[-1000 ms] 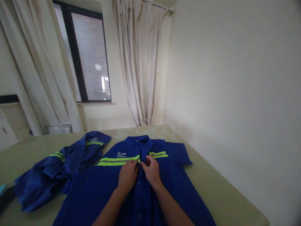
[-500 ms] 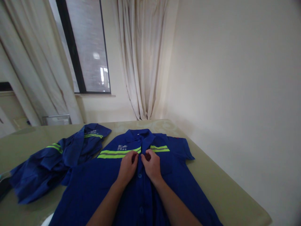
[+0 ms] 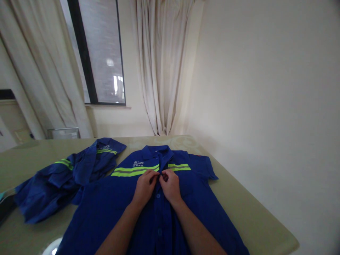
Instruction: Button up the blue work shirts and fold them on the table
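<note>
- At the lower left edge of the frame, a dark object (image 3: 6, 209) with a bit of teal beside it is cut off by the border.
- A beige curtain (image 3: 39, 71) hangs in slanting folds down the upper left.
- Left of centre, a crumpled blue work shirt (image 3: 62, 177) with yellow-green bands lies on the table (image 3: 244, 209); part of a shiny white object (image 3: 53, 247) shows at the bottom edge below it.
- A dark-framed window (image 3: 102, 53) fills the upper left, right of that curtain.
- At lower centre, a blue short-sleeved work shirt (image 3: 103, 202) lies spread on the table, front up, collar (image 3: 156, 153) away from the person; a yellow-green and grey reflective band (image 3: 132, 171) crosses its chest below a pale logo (image 3: 138, 163).
- The left hand (image 3: 144, 186) has thumb and forefinger pinched on the front placket, just below the band.
- Two buttons show on the placket below the hands, the upper button (image 3: 158, 195) and the lower button (image 3: 159, 232).
- The right hand (image 3: 171, 186) pinches the placket too, its fingertips right beside the left ones; what lies between them is too small to tell.
- A second curtain (image 3: 164, 63) hangs at upper centre.
- A plain pale wall (image 3: 271, 88) takes up the right.
</note>
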Demonstrator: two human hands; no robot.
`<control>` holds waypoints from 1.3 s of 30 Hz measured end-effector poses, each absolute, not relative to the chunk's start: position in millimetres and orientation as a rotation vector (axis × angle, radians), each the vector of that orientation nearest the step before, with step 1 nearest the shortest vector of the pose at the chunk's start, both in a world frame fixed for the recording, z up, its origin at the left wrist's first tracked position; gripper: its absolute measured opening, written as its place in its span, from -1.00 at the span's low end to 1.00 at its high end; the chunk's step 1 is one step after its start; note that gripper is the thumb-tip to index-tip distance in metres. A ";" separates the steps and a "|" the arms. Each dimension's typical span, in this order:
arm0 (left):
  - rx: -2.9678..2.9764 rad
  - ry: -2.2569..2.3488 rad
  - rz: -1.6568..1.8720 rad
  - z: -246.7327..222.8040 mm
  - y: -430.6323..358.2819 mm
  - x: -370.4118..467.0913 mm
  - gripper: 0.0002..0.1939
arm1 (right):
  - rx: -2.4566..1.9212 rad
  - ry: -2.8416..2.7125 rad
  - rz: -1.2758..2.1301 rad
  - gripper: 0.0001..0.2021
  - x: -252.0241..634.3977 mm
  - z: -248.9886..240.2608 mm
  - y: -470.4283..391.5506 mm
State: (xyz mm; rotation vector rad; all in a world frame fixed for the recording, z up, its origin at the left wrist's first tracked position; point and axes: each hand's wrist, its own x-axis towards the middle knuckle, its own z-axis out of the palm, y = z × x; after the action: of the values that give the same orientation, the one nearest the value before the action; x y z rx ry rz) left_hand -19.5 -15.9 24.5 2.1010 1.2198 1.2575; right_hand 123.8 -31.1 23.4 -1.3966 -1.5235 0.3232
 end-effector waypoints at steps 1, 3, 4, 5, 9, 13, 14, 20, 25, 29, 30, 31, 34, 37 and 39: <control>2.156 1.231 1.252 25.0 -17.4 -18.8 -0.76 | -1.383 -1.521 0.342 -0.85 124.1 23.3 -31.1; 2.234 1.284 1.223 24.9 -19.9 -17.3 -0.76 | -1.361 -1.519 0.370 -0.85 124.7 23.6 -31.5; 2.260 1.317 1.200 24.4 -20.9 -16.6 -0.77 | -1.347 -1.522 0.384 -0.86 124.9 24.2 -31.7; 2.278 1.351 1.177 23.9 -21.6 -16.1 -0.78 | -1.328 -1.529 0.405 -0.86 125.2 25.1 -32.0; 2.295 1.442 1.136 21.7 -22.4 -16.1 -0.83 | -1.296 -1.534 0.550 -0.72 128.1 29.7 -31.6; 2.306 1.438 1.179 18.9 -20.7 -17.2 -0.85 | -1.308 -1.499 0.645 -0.74 131.6 29.8 -29.2; 2.299 1.436 1.195 18.2 -20.2 -17.4 -0.86 | -1.299 -1.497 0.653 -0.77 131.9 28.9 -28.6; 2.335 1.430 1.222 17.6 -19.3 -16.6 -0.85 | -1.349 -1.590 0.554 -0.84 130.7 25.0 -28.8; 2.534 1.386 1.177 19.9 -21.5 -14.8 -0.83 | -1.558 -1.724 0.316 -0.84 128.9 31.8 -37.6; 2.535 1.378 1.157 22.6 -23.4 -15.4 -0.80 | -1.728 -1.860 0.103 -0.83 124.1 40.5 -44.6; 2.519 1.377 1.161 23.1 -23.6 -15.8 -0.79 | -1.758 -1.888 0.076 -0.82 122.9 42.5 -45.5; 2.498 1.373 1.169 23.3 -23.5 -16.2 -0.79 | -1.779 -1.907 0.059 -0.81 121.9 44.2 -46.0; 2.345 1.337 1.227 22.1 -21.4 -17.8 -0.79 | -1.775 -1.913 0.070 -0.81 121.3 46.7 -46.0; 2.148 1.319 1.288 18.9 -16.8 -19.6 -0.86 | -1.695 -1.880 0.144 -0.85 123.8 44.4 -43.9; 2.031 1.290 1.313 16.1 -13.1 -21.0 -0.91 | -1.655 -1.867 0.176 -0.86 125.4 41.2 -42.0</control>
State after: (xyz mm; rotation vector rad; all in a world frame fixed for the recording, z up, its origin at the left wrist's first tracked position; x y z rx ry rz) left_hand -21.0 -13.1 16.1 2.0313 1.2897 1.3128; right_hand 125.4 -42.0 41.2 -1.6546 -1.8671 0.1765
